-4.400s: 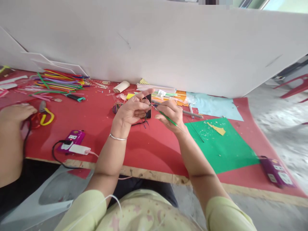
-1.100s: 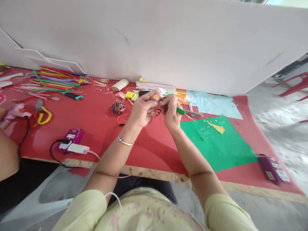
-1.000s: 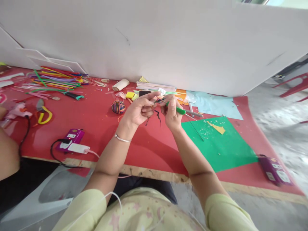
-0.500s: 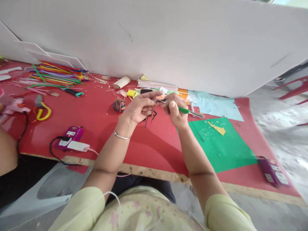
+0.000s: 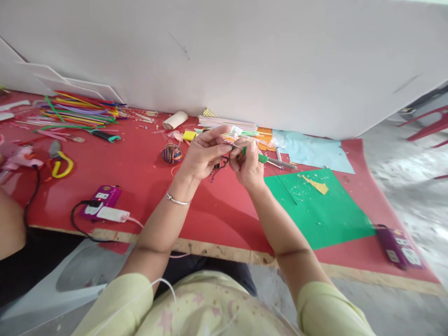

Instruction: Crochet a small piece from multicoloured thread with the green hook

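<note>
My left hand (image 5: 205, 156) and my right hand (image 5: 248, 163) are raised together over the red table (image 5: 140, 186). The right hand grips a thin green-handled tool (image 5: 262, 158), its tip pointing at the left fingers. The left hand pinches a small piece of dark curly thread or wire (image 5: 217, 169) that dangles below the fingers. A silver bangle (image 5: 177, 200) circles my left wrist.
A multicoloured ball (image 5: 171, 153), a cardboard tube (image 5: 175, 120), coloured sticks (image 5: 77, 109), a green sheet (image 5: 315, 210), a light blue sheet (image 5: 311, 154), a purple socket box with white plug (image 5: 103, 203) and another purple box (image 5: 399, 247) lie around. Another person's arm (image 5: 10, 224) is at left.
My hands stayed joined and drifted slightly back and forth. The dark thread hangs more bunched under the left fingers. The view shifted a little.
</note>
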Demonstrator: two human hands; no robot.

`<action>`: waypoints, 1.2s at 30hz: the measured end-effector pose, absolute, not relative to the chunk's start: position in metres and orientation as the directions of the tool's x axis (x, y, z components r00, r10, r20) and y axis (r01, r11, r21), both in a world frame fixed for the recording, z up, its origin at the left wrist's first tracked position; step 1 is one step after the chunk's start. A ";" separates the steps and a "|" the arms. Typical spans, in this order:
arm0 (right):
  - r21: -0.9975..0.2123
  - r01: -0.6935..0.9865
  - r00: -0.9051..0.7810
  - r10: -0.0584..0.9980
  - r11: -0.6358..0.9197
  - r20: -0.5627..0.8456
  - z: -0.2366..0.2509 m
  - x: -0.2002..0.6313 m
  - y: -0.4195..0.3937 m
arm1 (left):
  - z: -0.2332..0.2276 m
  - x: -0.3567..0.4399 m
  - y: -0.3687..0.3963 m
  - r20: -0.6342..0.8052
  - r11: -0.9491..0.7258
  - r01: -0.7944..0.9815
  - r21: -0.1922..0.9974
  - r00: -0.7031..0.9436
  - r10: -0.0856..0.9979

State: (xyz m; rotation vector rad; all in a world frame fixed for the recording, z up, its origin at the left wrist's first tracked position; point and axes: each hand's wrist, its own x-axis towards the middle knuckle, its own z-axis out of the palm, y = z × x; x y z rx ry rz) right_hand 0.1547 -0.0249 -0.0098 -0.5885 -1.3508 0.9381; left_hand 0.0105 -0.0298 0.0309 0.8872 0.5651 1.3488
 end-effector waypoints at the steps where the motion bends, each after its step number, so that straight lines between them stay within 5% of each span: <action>1: -0.830 -0.206 -0.026 0.845 0.518 0.534 -0.011 0.154 -0.024 | 0.032 0.011 -0.031 0.145 -0.034 -0.578 0.816 0.147 0.978; 6: -0.813 -0.091 0.041 0.818 0.574 0.573 -0.011 0.159 -0.021 | 0.035 0.009 -0.033 0.106 0.007 -0.558 0.830 0.170 0.980; 12: -0.608 0.197 0.035 0.614 0.769 0.788 -0.002 0.171 -0.021 | 0.038 0.001 -0.031 0.056 0.102 -0.540 0.835 0.269 0.961; 18: -0.474 0.247 0.033 0.481 0.845 0.876 -0.003 0.175 -0.020 | 0.037 0.000 -0.030 0.028 0.172 -0.573 0.801 0.323 0.946; 27: -0.508 0.311 0.090 0.507 0.803 0.857 -0.012 0.170 -0.020 | 0.037 0.011 -0.030 -0.116 0.414 -0.636 0.651 0.456 0.882; 31: -0.438 0.238 0.039 0.442 0.867 0.896 -0.014 0.178 -0.013 | 0.033 0.008 -0.028 -0.095 0.402 -0.653 0.642 0.452 0.887; 36: -0.506 0.270 0.088 0.502 0.820 0.860 -0.015 0.175 -0.016 | 0.032 0.014 -0.030 -0.071 0.369 -0.674 0.640 0.427 0.902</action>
